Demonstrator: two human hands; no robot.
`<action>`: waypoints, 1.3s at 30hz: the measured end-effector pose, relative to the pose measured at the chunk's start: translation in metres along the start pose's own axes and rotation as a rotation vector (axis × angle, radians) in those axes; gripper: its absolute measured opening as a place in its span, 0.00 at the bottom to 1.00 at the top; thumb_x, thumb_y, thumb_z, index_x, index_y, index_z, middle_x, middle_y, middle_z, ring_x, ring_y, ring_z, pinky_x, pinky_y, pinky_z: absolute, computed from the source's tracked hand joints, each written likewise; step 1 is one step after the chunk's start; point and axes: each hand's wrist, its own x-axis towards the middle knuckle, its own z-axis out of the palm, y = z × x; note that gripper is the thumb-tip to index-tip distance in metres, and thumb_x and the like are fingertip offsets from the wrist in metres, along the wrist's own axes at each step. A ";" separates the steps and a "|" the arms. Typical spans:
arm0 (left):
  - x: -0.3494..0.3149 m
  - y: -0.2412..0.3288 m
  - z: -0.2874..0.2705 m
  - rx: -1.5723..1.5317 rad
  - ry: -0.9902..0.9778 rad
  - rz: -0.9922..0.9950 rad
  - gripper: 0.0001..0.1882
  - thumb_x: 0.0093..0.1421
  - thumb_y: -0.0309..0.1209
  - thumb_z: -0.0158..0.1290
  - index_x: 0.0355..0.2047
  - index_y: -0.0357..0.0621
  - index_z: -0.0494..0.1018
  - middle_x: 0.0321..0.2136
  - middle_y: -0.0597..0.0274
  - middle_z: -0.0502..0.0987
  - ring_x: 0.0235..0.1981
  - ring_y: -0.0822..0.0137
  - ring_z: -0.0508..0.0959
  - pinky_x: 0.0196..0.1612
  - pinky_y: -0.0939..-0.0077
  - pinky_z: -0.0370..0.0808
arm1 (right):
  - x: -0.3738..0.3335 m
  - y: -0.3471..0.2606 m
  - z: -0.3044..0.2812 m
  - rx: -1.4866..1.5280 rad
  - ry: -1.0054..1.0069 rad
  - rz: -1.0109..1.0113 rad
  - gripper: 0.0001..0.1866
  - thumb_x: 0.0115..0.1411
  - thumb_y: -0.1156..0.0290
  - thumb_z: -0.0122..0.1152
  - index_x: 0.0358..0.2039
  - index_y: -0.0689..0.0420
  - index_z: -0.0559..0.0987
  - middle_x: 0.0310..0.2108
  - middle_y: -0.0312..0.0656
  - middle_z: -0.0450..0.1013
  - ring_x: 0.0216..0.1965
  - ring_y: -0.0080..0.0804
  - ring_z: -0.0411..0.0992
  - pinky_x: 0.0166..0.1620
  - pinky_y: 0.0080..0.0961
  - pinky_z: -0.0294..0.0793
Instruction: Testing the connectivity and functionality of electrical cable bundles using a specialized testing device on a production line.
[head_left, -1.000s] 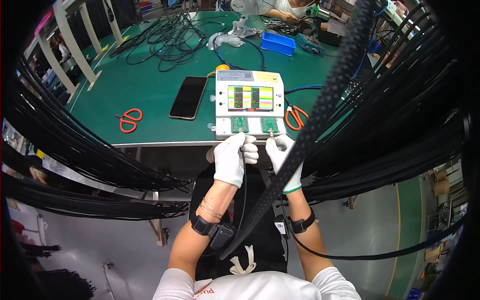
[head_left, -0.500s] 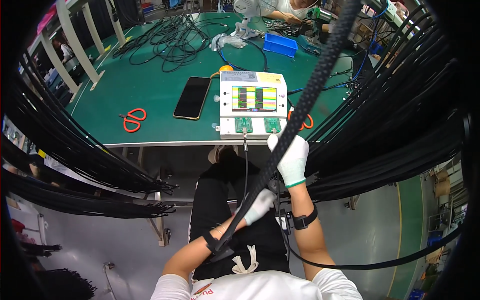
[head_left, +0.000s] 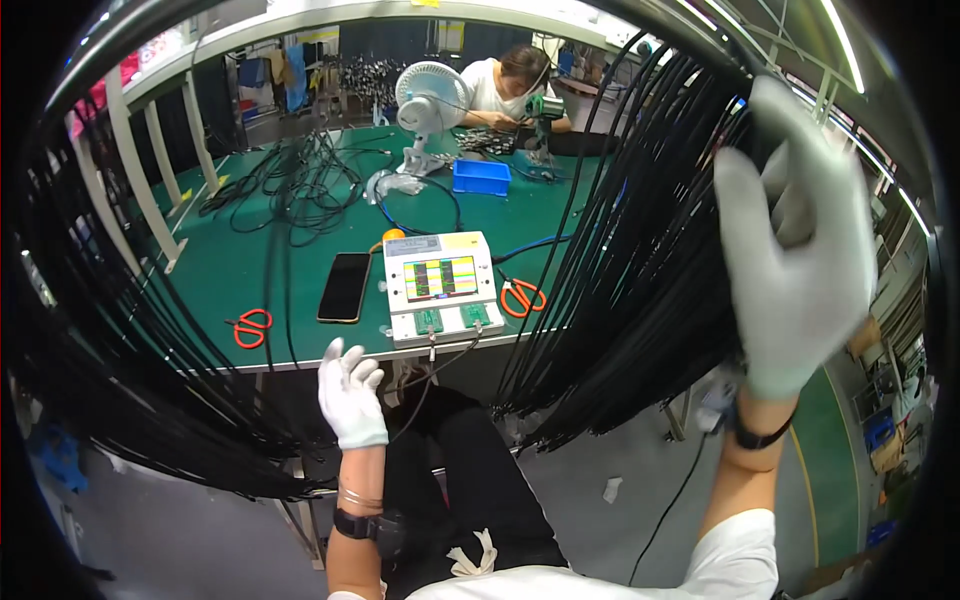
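Observation:
My left hand [head_left: 350,400], in a white glove, is raised palm up just in front of the table edge. Its fingers are apart and loosely curled, with nothing seen in them. Close by, a white tester box [head_left: 440,278] with a lit colour screen stands on the table. A black cable [head_left: 455,355] runs from the plugs at its two green boards [head_left: 428,320] and hangs below the edge. High at the right, my gloved right hand [head_left: 800,260] is blurred beside a bundle of hanging black cables [head_left: 650,230]. Its thumb stands apart from its bent fingers.
On the green table [head_left: 230,290] lie a phone [head_left: 344,287], red-handled snips [head_left: 252,328] and a second pair [head_left: 522,298]. Behind them are tangled cables [head_left: 290,190], a blue bin [head_left: 481,178] and a fan [head_left: 430,100]. Another person [head_left: 490,95] works opposite. More cables hang at left.
My right hand has left the tester's right board and risen to the hanging cables. My left hand has come up from my lap and opened. The view has tilted upward; the thick strand in front is gone.

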 end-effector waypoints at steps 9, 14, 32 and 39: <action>-0.032 -0.049 0.064 0.632 -0.795 0.363 0.23 0.71 0.30 0.43 0.63 0.33 0.62 0.58 0.50 0.72 0.56 0.62 0.75 0.57 0.70 0.72 | 0.051 0.058 0.021 -0.290 -0.048 -0.165 0.13 0.62 0.72 0.61 0.47 0.54 0.84 0.31 0.33 0.75 0.30 0.17 0.71 0.38 0.19 0.73; -0.038 -0.064 0.087 0.749 -0.845 0.233 0.25 0.70 0.25 0.41 0.66 0.33 0.59 0.62 0.49 0.68 0.63 0.62 0.70 0.64 0.70 0.64 | 0.051 0.059 0.020 -0.215 -0.214 -0.030 0.18 0.61 0.72 0.61 0.53 0.55 0.79 0.36 0.36 0.76 0.37 0.21 0.75 0.42 0.20 0.74; -0.080 -0.111 -0.077 0.833 -0.393 -0.579 0.19 0.69 0.37 0.50 0.52 0.35 0.71 0.44 0.50 0.80 0.40 0.59 0.82 0.46 0.64 0.80 | -0.275 -0.111 0.123 1.563 -0.907 1.447 0.12 0.67 0.70 0.57 0.45 0.63 0.81 0.28 0.30 0.75 0.27 0.14 0.68 0.33 0.16 0.69; -0.047 -0.169 -0.090 0.424 -0.134 -0.999 0.06 0.68 0.28 0.43 0.37 0.46 0.71 0.27 0.66 0.72 0.22 0.70 0.71 0.23 0.78 0.70 | -0.289 -0.126 0.051 1.599 -1.161 0.655 0.13 0.58 0.77 0.62 0.45 0.57 0.82 0.31 0.41 0.76 0.35 0.32 0.74 0.42 0.26 0.73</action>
